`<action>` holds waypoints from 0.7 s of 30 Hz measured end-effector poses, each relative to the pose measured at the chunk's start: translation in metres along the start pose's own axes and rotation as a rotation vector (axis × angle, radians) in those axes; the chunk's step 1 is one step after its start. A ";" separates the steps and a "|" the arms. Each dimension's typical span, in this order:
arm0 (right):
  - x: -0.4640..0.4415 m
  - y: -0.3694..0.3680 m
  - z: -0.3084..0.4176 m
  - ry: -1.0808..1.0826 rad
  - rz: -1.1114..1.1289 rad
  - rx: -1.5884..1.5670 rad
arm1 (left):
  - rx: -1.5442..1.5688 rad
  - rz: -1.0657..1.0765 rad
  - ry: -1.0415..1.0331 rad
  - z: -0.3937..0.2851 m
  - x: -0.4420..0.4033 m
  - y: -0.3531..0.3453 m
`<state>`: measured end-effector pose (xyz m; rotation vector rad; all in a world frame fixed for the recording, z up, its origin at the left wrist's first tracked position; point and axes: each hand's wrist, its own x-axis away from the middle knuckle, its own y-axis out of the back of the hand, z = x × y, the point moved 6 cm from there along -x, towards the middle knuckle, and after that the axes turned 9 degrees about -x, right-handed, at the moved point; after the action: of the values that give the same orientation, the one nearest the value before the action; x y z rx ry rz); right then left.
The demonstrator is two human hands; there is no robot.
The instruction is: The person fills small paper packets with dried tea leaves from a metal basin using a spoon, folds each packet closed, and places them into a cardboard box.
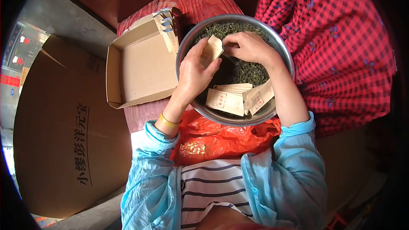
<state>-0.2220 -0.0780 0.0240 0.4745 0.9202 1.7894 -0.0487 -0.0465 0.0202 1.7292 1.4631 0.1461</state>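
My left hand (194,70) is wrapped round a small tan paper packet (214,46), holding it over a wide metal bowl (288,55). At the packet's right edge, the fingers of my right hand (251,47) are pinched together; what they grip, if anything, is hidden. Dark green dried leaves (252,73), which look like tea, fill much of the bowl. Several flat paper packets with a red print (226,100) lie fanned at the bowl's near side, and more lean beside them (260,98).
Left of the bowl, a shallow cardboard box (145,70) has several folded-top packets (168,32) at its back right corner. A red plastic bag (213,138) lies below the bowl. Red checked cloth (341,51) hangs at right; a big carton (55,136) stands at left.
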 end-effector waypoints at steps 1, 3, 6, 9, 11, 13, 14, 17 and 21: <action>0.000 0.006 0.003 0.000 -0.089 -0.149 | 0.033 -0.025 0.047 0.003 0.001 0.000; -0.005 0.010 -0.003 0.122 -0.254 -0.368 | 0.050 -0.012 0.101 0.007 0.003 -0.003; -0.007 0.007 0.006 0.034 -0.101 -0.728 | 0.119 0.028 0.145 0.009 0.004 -0.002; -0.008 -0.003 0.003 0.036 -0.027 -0.706 | 0.197 0.026 0.162 0.012 0.005 -0.001; -0.006 -0.003 0.006 0.042 0.002 -0.707 | 0.213 0.062 0.155 0.010 0.005 0.000; -0.003 -0.005 0.012 0.021 0.086 -0.818 | 0.206 0.064 0.137 0.011 0.005 -0.001; -0.003 -0.004 0.013 0.019 0.088 -0.817 | 0.196 0.060 0.119 0.011 0.006 -0.001; -0.002 -0.009 0.013 -0.021 0.142 -0.910 | 0.216 0.082 0.144 0.011 0.006 0.000; -0.003 -0.013 0.014 0.008 0.192 -0.913 | 0.268 0.089 0.166 0.014 0.007 -0.002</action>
<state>-0.2033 -0.0734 0.0235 -0.0405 -0.0055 2.1544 -0.0395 -0.0483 0.0072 2.0404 1.5834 0.1494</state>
